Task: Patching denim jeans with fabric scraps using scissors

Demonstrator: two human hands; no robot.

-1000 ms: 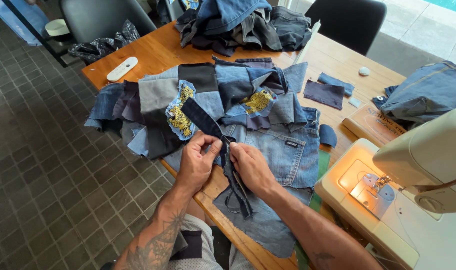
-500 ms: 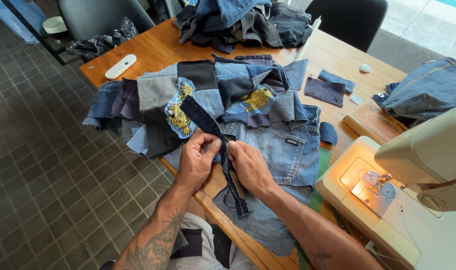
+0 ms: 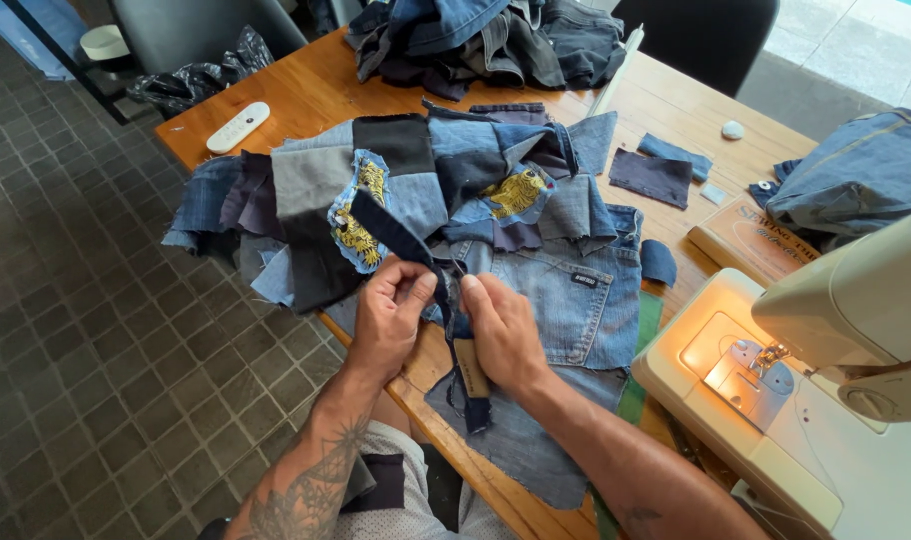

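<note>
Both the left hand (image 3: 394,312) and right hand (image 3: 499,330) pinch a dark denim strip (image 3: 408,243) over the desk (image 3: 306,95); soft and limp, it is best held by its edges.

one sewing machine (image 3: 826,390), one white remote (image 3: 238,127), two hands (image 3: 391,318), two yellow-printed patches (image 3: 516,192)

Head view, steeply down, apparently close.
</note>
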